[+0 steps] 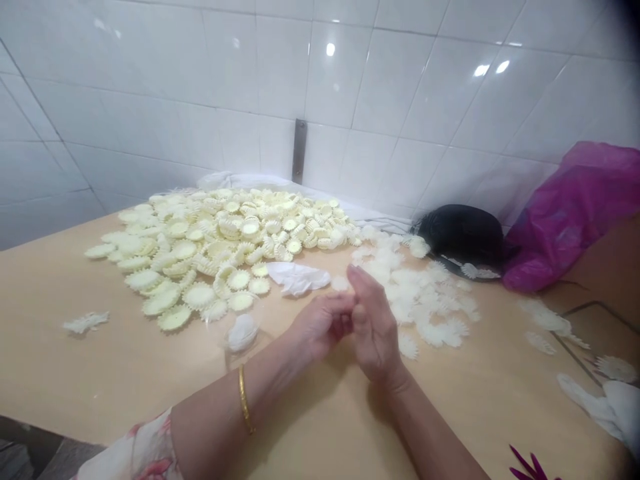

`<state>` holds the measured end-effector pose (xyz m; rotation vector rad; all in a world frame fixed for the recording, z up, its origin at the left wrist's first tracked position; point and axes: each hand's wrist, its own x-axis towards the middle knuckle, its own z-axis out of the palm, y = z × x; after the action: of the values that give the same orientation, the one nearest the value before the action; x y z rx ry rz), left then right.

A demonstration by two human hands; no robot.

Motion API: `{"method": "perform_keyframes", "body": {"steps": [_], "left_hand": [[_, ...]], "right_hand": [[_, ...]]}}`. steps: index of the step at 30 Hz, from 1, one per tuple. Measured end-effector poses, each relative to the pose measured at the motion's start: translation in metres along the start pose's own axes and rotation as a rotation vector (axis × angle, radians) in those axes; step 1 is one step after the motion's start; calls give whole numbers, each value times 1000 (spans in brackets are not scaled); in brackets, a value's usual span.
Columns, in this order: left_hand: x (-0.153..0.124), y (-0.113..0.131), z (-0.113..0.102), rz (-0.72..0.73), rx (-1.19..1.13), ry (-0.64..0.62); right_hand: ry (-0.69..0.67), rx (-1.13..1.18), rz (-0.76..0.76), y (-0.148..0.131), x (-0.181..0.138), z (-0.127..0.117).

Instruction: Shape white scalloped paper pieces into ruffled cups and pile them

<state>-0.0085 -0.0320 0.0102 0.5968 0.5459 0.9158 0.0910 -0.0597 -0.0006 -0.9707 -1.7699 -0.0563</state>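
My left hand [323,325] and my right hand [374,327] are pressed together above the middle of the table. The fingers of my left hand are curled against my right palm. My right fingers are held together and bent over the left fingertips. A pale scalloped edge shows just beyond the fingertips; whether it is held or lies behind is unclear. Behind and to the left rises a heap of pale yellow, scalloped round pieces [200,293]. Thin whitish scalloped pieces [425,297] are spread to the right of my hands.
A crumpled white cloth [299,278] and a small white wad [243,332] lie near the heap. A black rounded object [459,237] and a magenta plastic bag [565,220] sit at the back right. The tiled wall [380,80] borders the wooden table [150,380].
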Motion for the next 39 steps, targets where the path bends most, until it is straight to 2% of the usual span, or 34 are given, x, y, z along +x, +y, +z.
{"method": "perform_keyframes", "body": {"steps": [3,4,6,9,11,15,21,31,35,39], "left_hand": [[4,6,-4,51,40,-26],[5,8,-5,58,39,-27],[6,10,-8,57,26,-8],[6,11,-9,18,-10,21],[4,11,-7,-19,-36,41],[-1,9,-1,-40,-74,64],[-6,10,0,26,-38,70],[0,9,0,32,-52,94],[-3,13,-1,129,1,103],[-5,12,0,183,136,105]], "right_hand": [[94,78,186,0,1,-6],[118,70,207,2,1,-7],[92,35,156,6,1,-7],[-20,-50,-10,13,0,-5],[-46,-133,-83,17,0,-3],[-57,-296,-162,17,-2,2],[4,-556,-231,12,-5,14],[-21,-755,-222,21,-3,17],[23,-800,-228,24,-2,16],[81,-796,-164,22,-3,16]]}}
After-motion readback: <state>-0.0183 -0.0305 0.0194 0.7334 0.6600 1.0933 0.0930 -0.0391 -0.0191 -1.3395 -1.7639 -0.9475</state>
